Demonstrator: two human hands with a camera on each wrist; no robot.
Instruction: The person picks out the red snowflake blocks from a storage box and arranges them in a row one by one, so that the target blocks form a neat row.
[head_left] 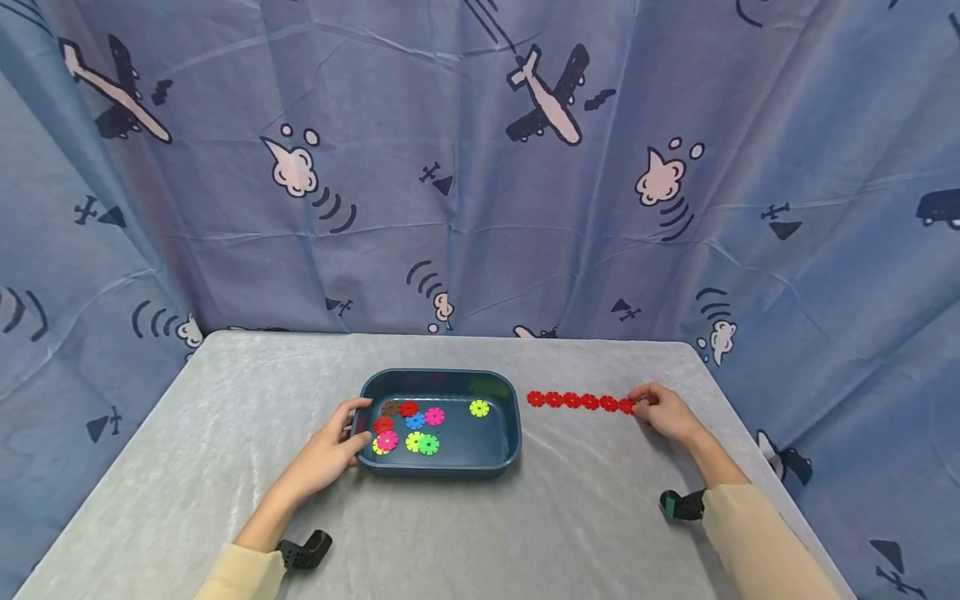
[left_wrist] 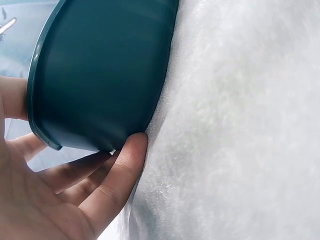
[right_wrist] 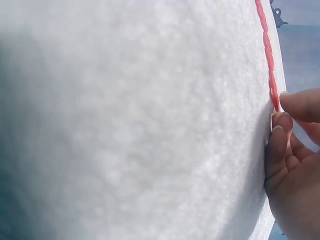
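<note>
A dark teal plastic tray (head_left: 468,446) stands on the table in the head view. My left hand (head_left: 330,454) grips its left end, thumb over the rim and fingers along the outer wall; the left wrist view shows the fingers against that wall (left_wrist: 100,75). To the right of the tray, several red notched plastic discs are joined in a straight row (head_left: 572,401). My right hand (head_left: 667,414) pinches the row's right end between thumb and fingers, partly hiding the last disc. Edge-on in the right wrist view, the red row (right_wrist: 268,52) runs up from the fingertips.
Inside the tray lie loose notched discs: a brown one (head_left: 390,408), a blue one (head_left: 415,422), a green one (head_left: 429,445), plus red, pink and yellow ones. A pale cloth covers the table (head_left: 585,517). Behind it hangs a blue patterned curtain (head_left: 480,208).
</note>
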